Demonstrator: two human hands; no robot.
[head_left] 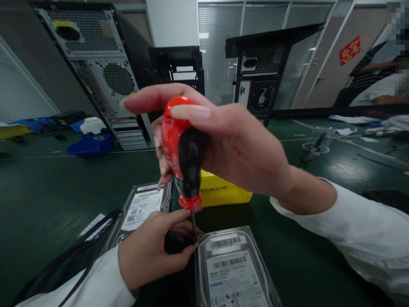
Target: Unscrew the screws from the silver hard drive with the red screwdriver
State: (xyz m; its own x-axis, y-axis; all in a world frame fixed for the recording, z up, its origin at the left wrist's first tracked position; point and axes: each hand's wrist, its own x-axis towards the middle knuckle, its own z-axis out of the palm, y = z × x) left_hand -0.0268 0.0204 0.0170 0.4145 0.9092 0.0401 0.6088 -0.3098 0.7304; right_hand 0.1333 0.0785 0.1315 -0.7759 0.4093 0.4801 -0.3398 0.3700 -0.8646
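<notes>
My right hand [236,145] is closed around the red and black handle of a screwdriver [189,166], with the index finger stretched out past its top. The thin shaft points down, and its tip meets the near hard drive [228,268] at its far left corner. My left hand [156,247] is closed at that same corner, its thumb against the drive's edge and its fingers curled behind the shaft. Any screw under the tip is hidden. A second hard drive [143,207], label up, lies beyond my left hand.
A yellow bin [223,192] stands behind the drives, and a blue tray [91,145] lies farther left. Computer cases [118,76] line the back, another case [262,81] right of centre. Black cables [67,260] run along the left. A clear spindle [316,147] sits right. People are at far right.
</notes>
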